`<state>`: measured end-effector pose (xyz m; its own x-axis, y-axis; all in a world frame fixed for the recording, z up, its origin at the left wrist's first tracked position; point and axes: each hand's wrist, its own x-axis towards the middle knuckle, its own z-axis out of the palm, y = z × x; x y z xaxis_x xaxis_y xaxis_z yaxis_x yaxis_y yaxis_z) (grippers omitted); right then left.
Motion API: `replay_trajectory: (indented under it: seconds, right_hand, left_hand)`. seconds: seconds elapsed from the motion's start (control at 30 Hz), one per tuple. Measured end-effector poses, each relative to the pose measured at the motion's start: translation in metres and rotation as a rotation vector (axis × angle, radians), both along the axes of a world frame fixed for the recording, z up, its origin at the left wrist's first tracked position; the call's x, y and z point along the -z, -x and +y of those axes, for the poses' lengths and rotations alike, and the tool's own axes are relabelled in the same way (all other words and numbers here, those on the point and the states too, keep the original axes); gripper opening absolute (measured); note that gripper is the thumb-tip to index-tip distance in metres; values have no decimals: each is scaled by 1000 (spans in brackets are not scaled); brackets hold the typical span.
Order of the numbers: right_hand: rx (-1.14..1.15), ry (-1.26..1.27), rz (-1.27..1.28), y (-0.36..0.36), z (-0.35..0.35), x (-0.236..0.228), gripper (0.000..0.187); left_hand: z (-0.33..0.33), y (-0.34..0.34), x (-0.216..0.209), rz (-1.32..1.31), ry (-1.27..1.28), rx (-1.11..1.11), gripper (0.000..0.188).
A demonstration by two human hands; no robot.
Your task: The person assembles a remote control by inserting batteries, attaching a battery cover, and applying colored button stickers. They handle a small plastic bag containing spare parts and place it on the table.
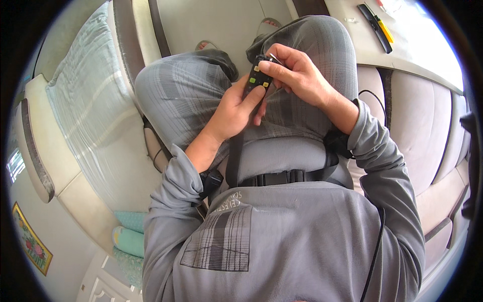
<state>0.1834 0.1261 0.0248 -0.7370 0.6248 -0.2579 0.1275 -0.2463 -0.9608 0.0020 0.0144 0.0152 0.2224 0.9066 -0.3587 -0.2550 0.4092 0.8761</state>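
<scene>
A small black remote control (258, 75) with yellow and green buttons is held over my lap, between my knees. My left hand (235, 108) wraps round its lower part, with the thumb lying on its face. At the far end my right hand (301, 75) is closed, its thumb pressed against the top of the remote and its fingers curled beside it. A thin, shiny metal piece (274, 58) shows by the right thumb and index finger; whether it belongs to the remote I cannot tell.
On the pale table (410, 43) at the far right lie a long black tool (375, 27) and a slim yellow tool (386, 31) side by side. Padded sofa seats (420, 121) are to the right. A cloth-covered seat (88, 100) with green cushions (130, 241) is to the left.
</scene>
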Motion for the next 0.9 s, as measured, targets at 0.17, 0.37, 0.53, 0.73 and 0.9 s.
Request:
replay_trajectory:
  seconds: [0.17, 0.37, 0.53, 0.73, 0.9]
  right_hand:
    - [-38, -65, 24, 1, 0, 3, 27]
    - [-108, -63, 25, -1, -1, 2, 32]
    - [-95, -26, 71, -1, -3, -4, 32]
    - [-86, 4, 113, -4, 1, -2, 27]
    - [-70, -69, 65, -2, -1, 2, 29]
  left_hand:
    - [-3, 3, 0, 39, 8, 19, 31]
    - [-3, 5, 3, 42, -24, 32, 40]
    - [-3, 4, 2, 81, -40, 26, 39]
    - [-4, -1, -6, 11, -50, -57, 42]
    - [-3, 3, -6, 36, -39, -14, 35]
